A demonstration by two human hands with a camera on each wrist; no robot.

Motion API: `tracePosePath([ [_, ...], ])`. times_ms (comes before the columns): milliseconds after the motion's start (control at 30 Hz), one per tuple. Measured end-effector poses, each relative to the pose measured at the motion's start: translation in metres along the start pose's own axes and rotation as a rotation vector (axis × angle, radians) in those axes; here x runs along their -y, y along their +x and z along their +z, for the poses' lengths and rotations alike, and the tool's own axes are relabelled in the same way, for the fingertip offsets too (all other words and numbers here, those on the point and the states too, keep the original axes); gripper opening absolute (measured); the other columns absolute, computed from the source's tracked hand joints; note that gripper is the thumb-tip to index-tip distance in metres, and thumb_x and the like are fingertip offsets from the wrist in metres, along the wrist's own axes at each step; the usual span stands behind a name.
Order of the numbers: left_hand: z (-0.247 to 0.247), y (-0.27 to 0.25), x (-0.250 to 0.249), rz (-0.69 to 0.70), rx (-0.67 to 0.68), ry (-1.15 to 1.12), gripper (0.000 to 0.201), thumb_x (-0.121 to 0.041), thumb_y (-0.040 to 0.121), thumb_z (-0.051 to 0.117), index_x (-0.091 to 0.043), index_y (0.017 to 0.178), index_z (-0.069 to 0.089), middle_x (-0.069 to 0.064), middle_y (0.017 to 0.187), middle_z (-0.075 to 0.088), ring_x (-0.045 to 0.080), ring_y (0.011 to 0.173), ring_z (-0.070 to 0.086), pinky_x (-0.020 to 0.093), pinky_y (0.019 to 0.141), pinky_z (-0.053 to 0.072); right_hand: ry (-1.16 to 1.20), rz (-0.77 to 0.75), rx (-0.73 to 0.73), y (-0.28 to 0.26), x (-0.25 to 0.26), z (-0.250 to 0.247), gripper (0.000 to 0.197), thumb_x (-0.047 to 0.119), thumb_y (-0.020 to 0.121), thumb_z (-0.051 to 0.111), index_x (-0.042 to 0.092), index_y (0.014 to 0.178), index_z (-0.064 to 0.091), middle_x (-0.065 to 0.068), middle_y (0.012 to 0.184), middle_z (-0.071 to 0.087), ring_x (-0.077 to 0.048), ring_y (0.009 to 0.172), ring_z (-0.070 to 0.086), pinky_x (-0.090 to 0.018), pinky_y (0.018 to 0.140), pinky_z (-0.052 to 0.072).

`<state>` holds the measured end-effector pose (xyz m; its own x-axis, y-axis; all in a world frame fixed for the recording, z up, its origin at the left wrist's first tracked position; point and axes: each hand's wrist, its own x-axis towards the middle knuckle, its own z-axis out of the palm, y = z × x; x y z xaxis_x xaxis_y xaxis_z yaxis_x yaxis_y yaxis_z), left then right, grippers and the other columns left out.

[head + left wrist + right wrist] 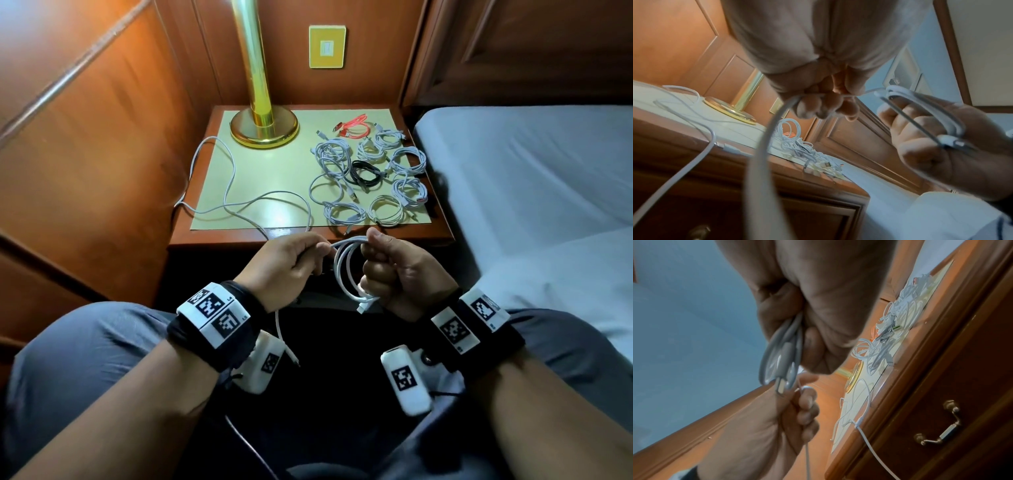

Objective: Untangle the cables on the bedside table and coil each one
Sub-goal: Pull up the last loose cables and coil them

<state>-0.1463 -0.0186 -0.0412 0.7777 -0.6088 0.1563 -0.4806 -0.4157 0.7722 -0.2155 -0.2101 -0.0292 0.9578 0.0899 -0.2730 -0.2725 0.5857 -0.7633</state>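
Most cables [371, 174] already coiled, lying on right of bedside table [219, 236]. Right hand [399, 274] clamps half-made white coil [346, 270] before table; left hand [287, 263] pinches its free tail. One loose cable [236, 192] left on table, uncoiled.

Bedside table [212, 236] glossy varnished wood; lamp [263, 126] polished brass; cables [370, 178] smooth plastic-sheathed; bed sheet [531, 171] matt cloth.

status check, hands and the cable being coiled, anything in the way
Right hand grips the white coil. Left hand pinches its free end. One loose cable left uncoiled on the bedside table. Nothing blocking.
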Motion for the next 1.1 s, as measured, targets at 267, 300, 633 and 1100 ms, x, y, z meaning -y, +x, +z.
tracePosePath([
  [267,-0.008,0.005,0.021,-0.302,-0.024,0.125,0.015,-0.025,0.101,0.056,-0.029,0.090,0.066,-0.008,0.067,0.060,0.013,0.057,0.055,0.019,0.052,0.039,0.114,-0.121,-0.216,0.008,0.011,-0.009,0.038,0.038,0.101,0.045,0.020,0.068,0.038,0.009,0.049,0.024,-0.007,0.044,0.019,-0.020,0.046,0.015],
  [300,-0.008,0.006,0.020,-0.317,-0.019,0.140,0.012,-0.025,0.099,0.059,-0.028,0.089,0.065,-0.007,0.070,0.063,0.013,0.059,0.057,0.018,0.052,0.039,0.068,-0.148,-0.233,0.008,0.010,-0.010,0.038,0.038,0.102,0.043,0.020,0.070,0.036,0.009,0.049,0.025,-0.008,0.045,0.020,-0.022,0.047,0.013],
  [633,0.015,-0.010,-0.008,-0.331,0.155,-0.072,0.015,-0.007,0.093,0.064,-0.018,0.082,0.061,0.006,0.073,0.072,0.017,0.056,0.067,0.027,0.053,0.051,-0.240,-0.346,-0.208,0.013,-0.007,-0.008,0.029,0.029,0.106,0.042,0.015,0.081,0.043,-0.002,0.063,0.048,-0.011,0.054,0.041,-0.017,0.051,0.034],
  [1100,0.005,-0.010,-0.031,-0.215,0.096,-0.496,0.012,-0.006,0.101,0.052,-0.004,0.092,0.059,0.009,0.071,0.069,0.020,0.054,0.063,0.025,0.054,0.053,-0.481,-0.429,-0.263,0.028,-0.004,0.001,0.027,0.026,0.106,0.043,0.009,0.087,0.050,-0.005,0.068,0.063,-0.021,0.063,0.057,-0.034,0.069,0.049],
])
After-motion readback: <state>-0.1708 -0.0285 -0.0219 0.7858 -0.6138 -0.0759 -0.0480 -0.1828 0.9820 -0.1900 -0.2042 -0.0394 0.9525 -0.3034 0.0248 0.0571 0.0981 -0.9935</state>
